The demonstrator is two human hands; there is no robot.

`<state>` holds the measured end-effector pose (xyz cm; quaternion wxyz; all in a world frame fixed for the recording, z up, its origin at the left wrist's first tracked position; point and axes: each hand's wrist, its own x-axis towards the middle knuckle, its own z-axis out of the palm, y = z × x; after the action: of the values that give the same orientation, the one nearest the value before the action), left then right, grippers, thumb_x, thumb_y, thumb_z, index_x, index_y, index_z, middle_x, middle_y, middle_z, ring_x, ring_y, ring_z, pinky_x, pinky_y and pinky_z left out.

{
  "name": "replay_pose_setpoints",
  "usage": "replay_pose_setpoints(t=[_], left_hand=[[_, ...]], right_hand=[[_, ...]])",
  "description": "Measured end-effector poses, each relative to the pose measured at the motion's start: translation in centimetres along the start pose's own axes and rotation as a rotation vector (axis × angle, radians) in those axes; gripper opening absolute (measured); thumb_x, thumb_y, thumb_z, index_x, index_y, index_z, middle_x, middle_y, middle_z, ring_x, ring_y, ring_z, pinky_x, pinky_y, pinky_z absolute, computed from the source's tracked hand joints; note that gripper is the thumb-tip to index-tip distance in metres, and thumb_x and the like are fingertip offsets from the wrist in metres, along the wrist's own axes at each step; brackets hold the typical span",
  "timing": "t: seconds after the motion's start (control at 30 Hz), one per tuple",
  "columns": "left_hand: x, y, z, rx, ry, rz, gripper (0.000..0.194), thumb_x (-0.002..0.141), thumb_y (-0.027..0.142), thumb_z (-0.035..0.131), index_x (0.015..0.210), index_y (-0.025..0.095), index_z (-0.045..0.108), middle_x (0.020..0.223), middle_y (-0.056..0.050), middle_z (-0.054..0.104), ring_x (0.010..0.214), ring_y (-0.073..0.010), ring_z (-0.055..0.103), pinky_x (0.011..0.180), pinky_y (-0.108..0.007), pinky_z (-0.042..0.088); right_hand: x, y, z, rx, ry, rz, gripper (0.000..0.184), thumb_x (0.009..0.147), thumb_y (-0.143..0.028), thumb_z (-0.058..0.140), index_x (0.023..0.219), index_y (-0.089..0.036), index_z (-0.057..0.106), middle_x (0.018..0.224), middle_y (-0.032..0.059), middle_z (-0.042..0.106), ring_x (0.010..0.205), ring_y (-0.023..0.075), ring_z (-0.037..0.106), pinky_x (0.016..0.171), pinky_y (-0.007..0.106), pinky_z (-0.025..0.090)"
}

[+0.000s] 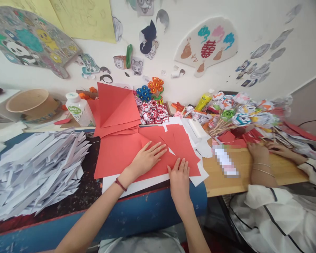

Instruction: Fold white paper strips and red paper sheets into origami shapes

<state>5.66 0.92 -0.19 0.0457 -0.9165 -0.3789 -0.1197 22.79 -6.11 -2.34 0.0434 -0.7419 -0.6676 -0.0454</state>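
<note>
A large sheet of red paper (118, 156) lies over white sheets (142, 185) in front of me. Flat on it, fingers spread, rests my left hand (149, 156), a dark red cord around its wrist. My right hand (179, 172) presses near the sheet's front right part with its fingers stretched out. Between and beyond the hands the red paper has slits and a small white gap showing through. Folded red sheets (118, 109) stand up at the back left of the paper. Neither hand grips anything that I can make out.
A big heap of folded white paper strips (39, 172) covers the left side. Behind stand a white bottle (80, 110), a bowl (33, 102) and red-white paper flowers (154, 112). At right, another person's hands (260, 151) work at a wooden table (226, 186) beside a paper bouquet (242, 109).
</note>
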Motion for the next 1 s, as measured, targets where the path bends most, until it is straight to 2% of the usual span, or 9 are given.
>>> replay_pose_setpoints(t=[0.17,0.27,0.33,0.43,0.6,0.7,0.9,1.0], left_hand=[[-1.8,1.6,-0.8,-0.026,-0.053,0.168,0.047,0.105,0.030,0.025,0.151,0.024,0.032,0.157,0.001,0.033,0.147,-0.0137,0.026,0.123,-0.040,0.009],[-3.1,2.1,-1.0,-0.063,-0.067,0.182,0.046,0.106,0.031,0.025,0.150,0.022,0.035,0.154,0.000,0.039,0.144,-0.0114,0.032,0.123,-0.036,0.009],[-3.7,1.8,-1.0,-0.065,-0.061,0.133,0.047,0.105,0.034,0.027,0.150,0.022,0.035,0.152,-0.002,0.041,0.142,-0.0121,0.036,0.123,-0.036,0.010],[-3.8,0.1,-1.0,-0.018,-0.052,0.023,0.049,0.104,0.035,0.030,0.150,0.019,0.034,0.152,-0.005,0.041,0.141,-0.0156,0.038,0.123,-0.038,0.015],[-2.7,-4.2,-0.7,0.109,-0.026,-0.169,0.048,0.103,0.032,0.035,0.146,0.013,0.042,0.148,-0.010,0.047,0.138,-0.0204,0.044,0.121,-0.041,0.021],[-1.7,-5.6,-0.3,0.149,-0.008,-0.237,0.047,0.102,0.029,0.036,0.144,0.012,0.045,0.144,-0.012,0.052,0.136,-0.0210,0.046,0.121,-0.040,0.023],[-0.6,-5.3,0.6,0.202,0.030,-0.370,0.051,0.101,0.026,0.032,0.140,-0.004,0.046,0.144,-0.025,0.047,0.140,-0.0298,0.040,0.119,-0.046,0.025],[-0.5,-4.4,0.5,0.210,0.025,-0.365,0.050,0.100,0.020,0.033,0.137,-0.010,0.046,0.141,-0.029,0.048,0.141,-0.0313,0.038,0.119,-0.046,0.024]], right_hand=[[0.2,-0.4,-1.0,0.011,-0.068,0.052,0.057,0.099,-0.026,0.047,0.141,0.011,0.040,0.144,0.0384,0.035,0.137,0.0429,0.038,0.111,0.054,0.033],[0.2,-0.4,-1.4,0.022,-0.085,0.039,0.058,0.098,-0.026,0.047,0.142,0.012,0.039,0.145,0.0382,0.033,0.139,0.0426,0.036,0.111,0.054,0.033],[0.1,-0.4,-1.5,0.014,-0.082,0.033,0.059,0.099,-0.027,0.047,0.142,0.012,0.039,0.145,0.0385,0.033,0.138,0.0432,0.036,0.111,0.054,0.033],[0.1,-0.3,-1.4,-0.020,-0.075,0.020,0.059,0.099,-0.028,0.046,0.141,0.013,0.038,0.144,0.0393,0.034,0.137,0.0444,0.038,0.109,0.054,0.035],[0.0,-0.3,-1.4,-0.078,-0.073,-0.003,0.060,0.099,-0.029,0.046,0.140,0.014,0.039,0.143,0.0398,0.036,0.135,0.0461,0.039,0.108,0.054,0.036],[0.0,-0.3,-1.5,-0.069,-0.071,-0.004,0.060,0.099,-0.029,0.045,0.141,0.013,0.039,0.143,0.0388,0.036,0.136,0.0450,0.039,0.108,0.054,0.036],[-0.1,-0.3,-1.4,-0.095,-0.082,-0.003,0.060,0.100,-0.030,0.043,0.142,0.014,0.037,0.144,0.0395,0.034,0.136,0.0450,0.039,0.109,0.053,0.035],[0.0,-0.4,-1.3,-0.095,-0.094,0.012,0.061,0.101,-0.031,0.042,0.142,0.013,0.036,0.144,0.0390,0.035,0.136,0.0448,0.038,0.110,0.053,0.035]])
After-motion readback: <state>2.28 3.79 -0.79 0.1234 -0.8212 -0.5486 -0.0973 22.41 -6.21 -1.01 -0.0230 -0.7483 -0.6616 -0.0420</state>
